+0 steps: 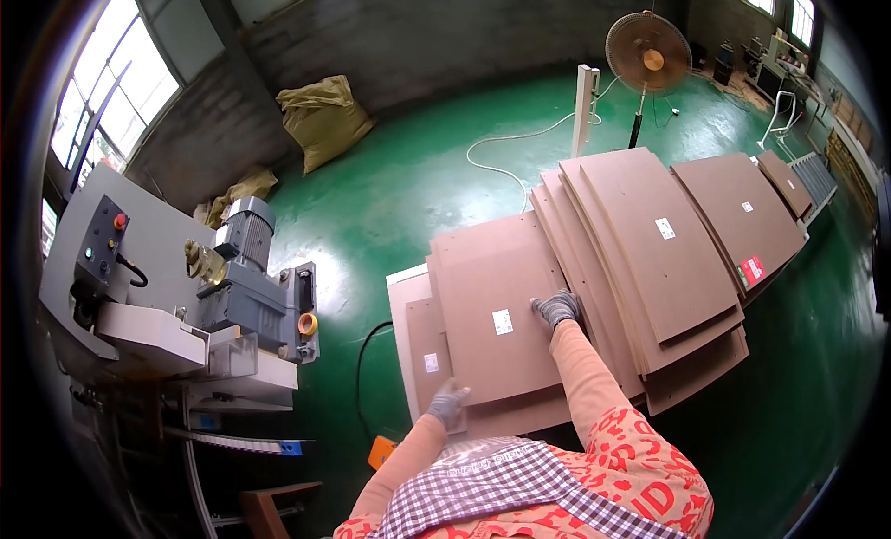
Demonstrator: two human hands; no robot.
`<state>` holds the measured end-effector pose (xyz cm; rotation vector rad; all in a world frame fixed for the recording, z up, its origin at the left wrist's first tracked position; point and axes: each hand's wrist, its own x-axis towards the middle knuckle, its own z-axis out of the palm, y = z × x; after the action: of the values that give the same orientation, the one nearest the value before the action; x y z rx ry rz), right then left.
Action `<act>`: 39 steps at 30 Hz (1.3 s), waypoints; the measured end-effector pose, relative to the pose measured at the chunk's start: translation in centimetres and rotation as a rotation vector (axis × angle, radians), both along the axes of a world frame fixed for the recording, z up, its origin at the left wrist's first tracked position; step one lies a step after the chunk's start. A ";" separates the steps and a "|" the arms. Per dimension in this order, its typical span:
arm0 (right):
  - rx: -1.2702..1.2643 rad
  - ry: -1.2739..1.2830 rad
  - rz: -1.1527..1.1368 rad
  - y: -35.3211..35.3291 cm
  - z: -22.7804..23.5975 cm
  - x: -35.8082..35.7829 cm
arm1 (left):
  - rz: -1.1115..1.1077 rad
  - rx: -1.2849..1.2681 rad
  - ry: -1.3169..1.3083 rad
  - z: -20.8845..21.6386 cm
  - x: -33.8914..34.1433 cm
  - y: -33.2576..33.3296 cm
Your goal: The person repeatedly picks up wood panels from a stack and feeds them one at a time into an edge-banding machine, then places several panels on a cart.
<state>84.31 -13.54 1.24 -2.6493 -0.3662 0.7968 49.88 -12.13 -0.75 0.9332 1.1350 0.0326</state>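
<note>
Panel (492, 279) points lengthwise away; left hand (449, 404) and right hand (557, 309) touch it, grip unclear.

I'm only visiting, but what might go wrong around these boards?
The right grip, at the brown board beside the overlapping stack, might get pinched if something shifts. That stack's uneven edges suggest its boards could slide. The black cord on the green floor might trip someone.

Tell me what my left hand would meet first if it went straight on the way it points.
Your left hand points up and rightward in the picture, so it would probably first meet the large brown panel, near its lower-left corner. They look very close; whether they already touch is unclear.
</note>
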 end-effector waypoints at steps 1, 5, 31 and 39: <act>-0.031 -0.040 0.021 0.0 -1.9 -0.1 | 0.022 -0.002 0.005 -0.2 -0.2 0.3; -0.054 -0.066 0.128 -0.4 -3.1 -1.1 | 0.053 0.030 0.039 -2.3 -1.7 0.4; 0.612 -0.330 0.501 -7.3 -3.0 -27.3 | 1.820 0.681 -0.453 7.3 -52.0 4.2; 0.859 -0.049 0.469 -4.4 -3.9 -34.2 | 1.915 0.540 0.153 4.1 -72.9 14.9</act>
<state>50.14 -17.99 -2.63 -1.7866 -1.0877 0.5193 -23.04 2.79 3.37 -0.0462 1.8104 1.8862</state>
